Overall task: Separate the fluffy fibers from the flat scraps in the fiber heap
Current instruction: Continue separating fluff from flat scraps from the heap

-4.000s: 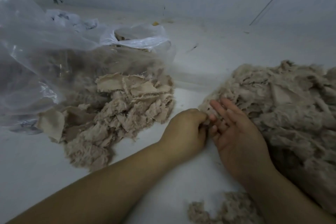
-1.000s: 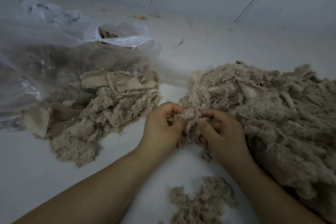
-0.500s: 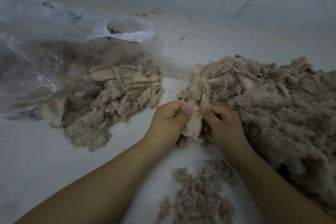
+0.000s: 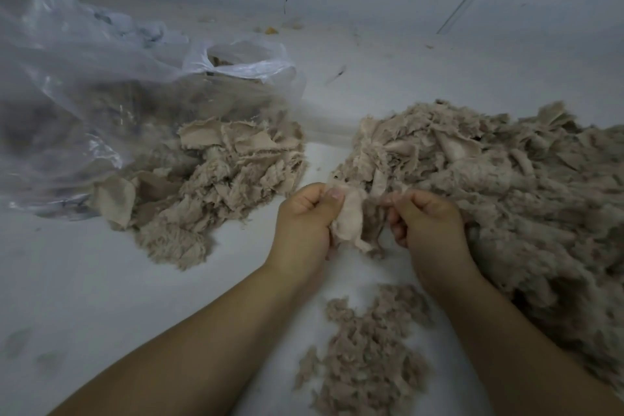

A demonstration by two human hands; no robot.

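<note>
Both hands working one scrap at the near edge of the fiber heap [image 4: 489,186].

Head view: left hand [image 4: 304,223] pinches a pale flat scrap [image 4: 349,218], grip closed on it; right hand [image 4: 429,223] pinches the fluffy fibers [image 4: 373,230] clinging beside it. A loose fluff pile [image 4: 368,355] lies nearer on the white worktop [image 4: 84,297], sorted scraps [image 4: 209,186] by the plastic bag [image 4: 84,78].

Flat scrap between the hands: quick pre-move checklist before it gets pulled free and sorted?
1. Left hand pinches the flat scrap: ok.
2. Right hand pinches fluff beside the scrap: ok.
3. Scrap free of fluffy fibers: not ok, fluff hangs at its lower right edge.
4. Scrap clear of the big fiber heap: cannot tell, strands overlap.
5. Scrap pile by the plastic bag is within view for drop-off: ok.
6. Fluff pile near the forearms: ok.
</note>
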